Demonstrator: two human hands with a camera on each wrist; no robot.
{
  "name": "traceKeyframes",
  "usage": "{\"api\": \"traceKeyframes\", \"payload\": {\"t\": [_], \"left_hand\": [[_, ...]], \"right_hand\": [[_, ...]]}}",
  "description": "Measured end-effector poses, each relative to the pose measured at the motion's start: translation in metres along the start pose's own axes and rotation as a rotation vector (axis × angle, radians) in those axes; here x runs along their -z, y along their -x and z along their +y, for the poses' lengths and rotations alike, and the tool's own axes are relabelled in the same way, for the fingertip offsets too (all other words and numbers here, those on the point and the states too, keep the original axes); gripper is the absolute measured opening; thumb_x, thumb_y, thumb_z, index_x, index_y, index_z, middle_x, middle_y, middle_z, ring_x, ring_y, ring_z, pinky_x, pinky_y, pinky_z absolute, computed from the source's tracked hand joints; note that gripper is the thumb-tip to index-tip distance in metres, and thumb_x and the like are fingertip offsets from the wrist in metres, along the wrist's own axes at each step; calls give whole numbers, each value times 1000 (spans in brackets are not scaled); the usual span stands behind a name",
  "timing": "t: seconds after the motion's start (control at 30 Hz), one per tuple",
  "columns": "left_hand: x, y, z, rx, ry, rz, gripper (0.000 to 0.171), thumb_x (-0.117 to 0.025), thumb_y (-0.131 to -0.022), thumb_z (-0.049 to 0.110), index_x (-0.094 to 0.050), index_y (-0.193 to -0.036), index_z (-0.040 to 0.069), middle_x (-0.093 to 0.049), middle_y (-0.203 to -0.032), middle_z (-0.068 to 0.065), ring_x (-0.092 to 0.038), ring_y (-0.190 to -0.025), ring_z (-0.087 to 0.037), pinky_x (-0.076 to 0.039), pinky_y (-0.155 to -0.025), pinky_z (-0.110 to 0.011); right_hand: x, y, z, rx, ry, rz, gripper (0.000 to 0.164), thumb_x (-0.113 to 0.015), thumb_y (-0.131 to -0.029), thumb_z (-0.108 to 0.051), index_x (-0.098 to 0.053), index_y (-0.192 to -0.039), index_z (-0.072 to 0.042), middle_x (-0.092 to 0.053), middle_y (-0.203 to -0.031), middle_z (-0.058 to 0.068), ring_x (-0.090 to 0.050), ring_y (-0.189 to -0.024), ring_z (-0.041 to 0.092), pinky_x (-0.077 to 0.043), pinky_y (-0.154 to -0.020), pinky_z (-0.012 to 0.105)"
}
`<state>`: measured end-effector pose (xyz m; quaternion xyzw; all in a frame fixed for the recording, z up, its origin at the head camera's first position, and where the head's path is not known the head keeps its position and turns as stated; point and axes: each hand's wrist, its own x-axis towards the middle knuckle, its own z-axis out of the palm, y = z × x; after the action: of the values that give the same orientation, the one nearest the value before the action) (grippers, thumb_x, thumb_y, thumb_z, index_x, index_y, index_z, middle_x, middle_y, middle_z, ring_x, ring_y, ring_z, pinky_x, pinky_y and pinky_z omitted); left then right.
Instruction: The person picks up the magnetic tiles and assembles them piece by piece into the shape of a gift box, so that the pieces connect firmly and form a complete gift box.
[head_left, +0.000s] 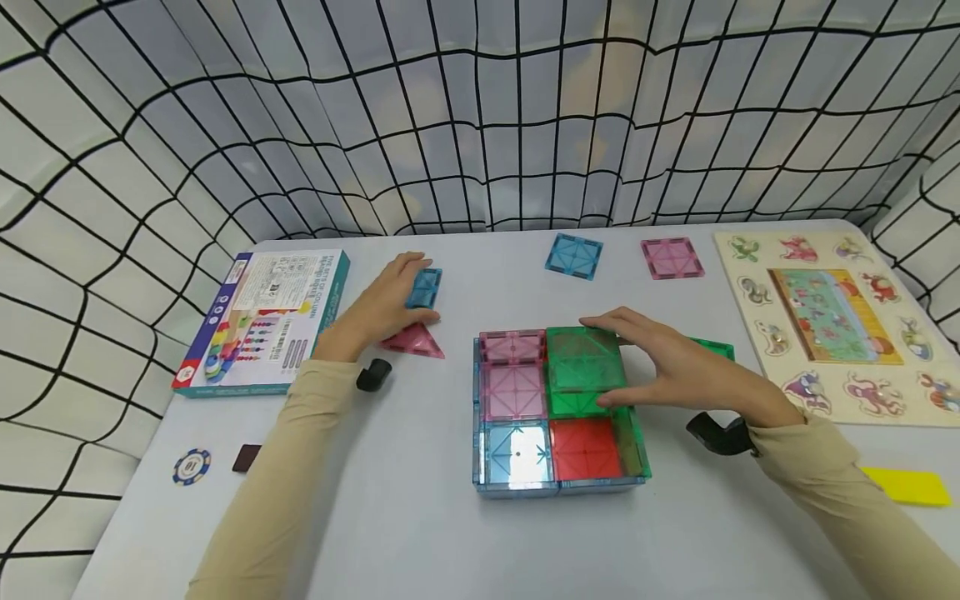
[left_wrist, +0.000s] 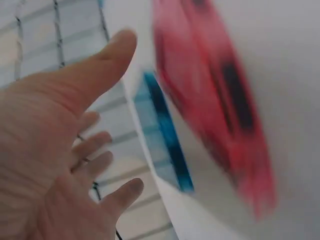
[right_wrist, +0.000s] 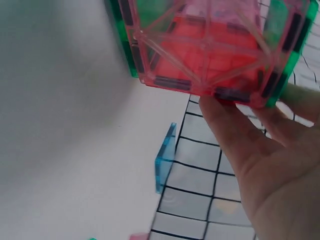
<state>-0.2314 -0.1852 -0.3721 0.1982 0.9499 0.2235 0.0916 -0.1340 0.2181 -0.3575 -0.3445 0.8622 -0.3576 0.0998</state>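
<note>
My left hand [head_left: 382, 304] curves loosely beside a small blue magnetic tile piece [head_left: 425, 288] and a pink-red triangular piece [head_left: 415, 341]. In the left wrist view, its thumb and fingers are spread apart with nothing between them; the red piece [left_wrist: 210, 95] is blurred. Near the middle stands a square structure of translucent magnetic tiles, with pink [head_left: 513, 392], blue [head_left: 517, 452] and red [head_left: 587, 448] sections. At its far right rises a green magnetic tile cube [head_left: 585, 362]. My right hand [head_left: 667, 362] holds this cube's right side, thumb on the near face, fingers along the far edge.
A blue tile [head_left: 573, 256] and a pink tile [head_left: 672, 258] lie at the back. To the right are a wooden animal puzzle board [head_left: 738, 292] and a yellow block [head_left: 907, 487]. A boxed game [head_left: 277, 317] and a poker chip [head_left: 192, 467] lie left. Black netting [head_left: 517, 125] encloses the table.
</note>
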Motion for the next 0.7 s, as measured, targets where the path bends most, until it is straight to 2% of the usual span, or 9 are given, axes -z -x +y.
{"api": "traceKeyframes", "payload": {"t": [0.07, 0.13, 0.27, 0.37, 0.47, 0.53, 0.63, 0.7], "left_hand": [[6, -8, -12, 7, -20, -74, 86, -75, -99, 26, -24, -165, 2, -12, -173, -18, -7, -161, -36, -16, -128, -56], [9, -14, -20, 6, -16, -124, 87, -74, -100, 26, -22, -165, 3, -13, -173, -20, -9, -160, -37, -16, -127, -57], [12, -20, -27, -8, -11, -142, 82, -75, -99, 25, -29, -162, -1, -26, -168, -24, -28, -151, -41, -25, -125, -57], [12, -21, -28, -18, -43, -126, 80, -76, -98, 31, -38, -157, -6, -35, -160, -26, -37, -142, -41, -33, -120, -56], [11, -21, -28, -5, -92, -99, 86, -78, -95, 40, -40, -156, -8, -39, -153, -28, -42, -134, -40, -39, -116, -56], [10, -21, -27, 4, -99, -58, 90, -79, -92, 44, -41, -155, -8, -42, -148, -28, -44, -126, -39, -43, -111, -55], [14, -17, -15, -24, -66, 20, 89, -82, -89, 43, -46, -153, -8, -45, -141, -25, -45, -121, -36, -46, -105, -53], [18, -11, 4, -86, -19, 68, 85, -85, -87, 40, -51, -150, -7, -47, -137, -22, -46, -120, -35, -48, -102, -52]], "right_hand": [[2, 0, 5, 20, -51, -8, 84, -88, -87, -29, -45, -157, -13, -52, -148, 4, -50, -135, 25, -45, -111, 59], [3, 1, 9, 32, -94, -17, 83, -88, -87, -26, -44, -157, -12, -51, -149, 3, -49, -137, 24, -44, -112, 59], [3, 2, 13, 33, -136, -26, 83, -87, -88, -23, -43, -157, -12, -49, -152, 1, -47, -139, 21, -44, -115, 50], [2, 2, 14, 30, -149, -27, 83, -87, -88, -21, -43, -157, -12, -49, -152, 2, -47, -138, 20, -45, -115, 45], [1, 3, 14, 25, -160, -28, 82, -86, -88, -21, -42, -157, -12, -49, -152, 2, -47, -138, 20, -46, -114, 46], [0, 2, 14, 16, -169, -31, 82, -86, -89, -21, -42, -158, -12, -49, -152, 1, -47, -139, 21, -46, -114, 49], [0, 2, 14, 3, -176, -32, 83, -86, -89, -23, -42, -158, -13, -49, -152, 1, -47, -139, 21, -46, -114, 51], [0, 3, 14, -1, -178, -27, 83, -86, -89, -22, -42, -158, -13, -48, -152, 1, -47, -138, 22, -46, -113, 52]]}}
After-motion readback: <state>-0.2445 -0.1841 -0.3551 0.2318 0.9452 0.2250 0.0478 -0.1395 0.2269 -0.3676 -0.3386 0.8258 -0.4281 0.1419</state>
